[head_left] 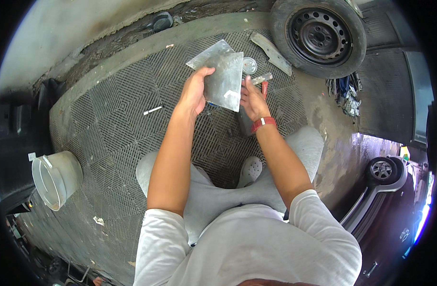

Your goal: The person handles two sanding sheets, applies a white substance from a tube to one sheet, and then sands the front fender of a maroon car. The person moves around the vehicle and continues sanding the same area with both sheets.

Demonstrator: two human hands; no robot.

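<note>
My left hand is closed on two thin grey metal plates, its thumb on top. The upper metal plate is a worn rectangle with a pale mark near its lower corner. Behind it, the second metal plate sticks out at the upper left. My right hand, a red watch on its wrist, is beside the upper plate's right edge, fingers apart and partly hidden. Just past it are a pale strip, a red-handled item and a round tin. A dark object shows below the right hand.
Ribbed grey matting covers the floor. A wheel lies at the far right, near a long grey flat piece. At left stands a white bucket; a small white stick lies nearer. A dark car is at right.
</note>
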